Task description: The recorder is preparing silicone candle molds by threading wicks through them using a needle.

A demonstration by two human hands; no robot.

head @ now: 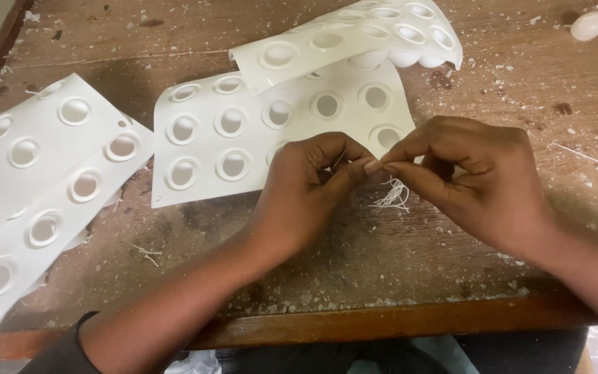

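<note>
— So what are the hands doing?

— Both are meeting over the wooden table [382, 277]. The left hand [309, 187] and right hand [465, 173] are each pinching fingertips together on a bundle of thin white threads [392, 195], which is dangling just above the tabletop.

— And around them?

— A white moulded tray [202, 149] with round cups is lying just behind, another tray [354, 34] overlapping it.
</note>
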